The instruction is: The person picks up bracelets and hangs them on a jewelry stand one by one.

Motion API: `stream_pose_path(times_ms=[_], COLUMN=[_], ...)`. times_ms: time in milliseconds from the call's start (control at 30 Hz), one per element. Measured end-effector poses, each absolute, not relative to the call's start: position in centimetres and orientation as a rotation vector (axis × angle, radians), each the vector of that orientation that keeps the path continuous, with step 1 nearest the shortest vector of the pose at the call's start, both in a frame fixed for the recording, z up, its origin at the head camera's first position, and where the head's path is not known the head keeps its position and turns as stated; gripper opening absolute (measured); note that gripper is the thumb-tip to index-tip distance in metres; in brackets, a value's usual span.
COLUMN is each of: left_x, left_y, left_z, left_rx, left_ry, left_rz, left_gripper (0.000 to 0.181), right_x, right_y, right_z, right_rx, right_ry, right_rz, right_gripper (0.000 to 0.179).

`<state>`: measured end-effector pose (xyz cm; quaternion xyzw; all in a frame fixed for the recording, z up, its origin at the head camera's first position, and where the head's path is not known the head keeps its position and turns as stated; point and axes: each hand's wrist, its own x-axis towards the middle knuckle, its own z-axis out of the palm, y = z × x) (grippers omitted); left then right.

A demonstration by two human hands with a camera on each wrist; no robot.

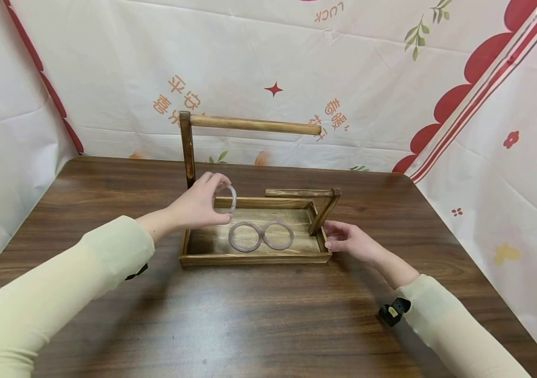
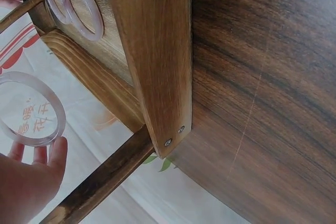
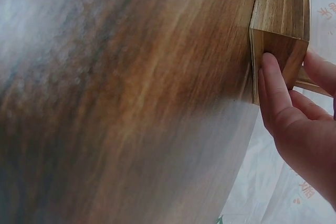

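In the head view my left hand point(image 1: 198, 203) pinches a pale lilac bangle point(image 1: 233, 199) between thumb and fingers, over the left part of a shallow wooden tray point(image 1: 254, 259). The left wrist view shows this bangle point(image 2: 62, 116) upright above the fingertips. Two similar bangles, a left one point(image 1: 230, 242) and a right one point(image 1: 292, 239), lie side by side in the tray. My right hand point(image 1: 351, 240) holds the tray's right end, beside the short post. In the right wrist view, a finger point(image 3: 275, 77) rests against the outer end wall and another digit reaches the rim.
A tall wooden post point(image 1: 187, 149) at the tray's left carries a long bar point(image 1: 254, 124) reaching right. The short post point(image 1: 323, 214) at the right carries a lower bar point(image 1: 297, 192) reaching left. A printed white cloth point(image 1: 249, 58) hangs behind the brown table point(image 1: 230, 315).
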<state>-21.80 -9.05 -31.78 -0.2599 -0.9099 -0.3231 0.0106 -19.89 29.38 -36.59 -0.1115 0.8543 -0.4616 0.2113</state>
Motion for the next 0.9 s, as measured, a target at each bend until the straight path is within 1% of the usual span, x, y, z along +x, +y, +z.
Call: stream_pose_path(times_ms=[900], left_x=[-21.58], left_y=[-8.33], left_z=[-30.92], left_rx=[-0.768], left_ry=[-2.844], left_rz=[-1.142], left_gripper=[0.063], right_x=[-19.74], right_y=[29.24], right_z=[-36.32], right_rx=[-0.310], right_ry=[2.385], right_rz=[-1.251], right_gripper=[0.066])
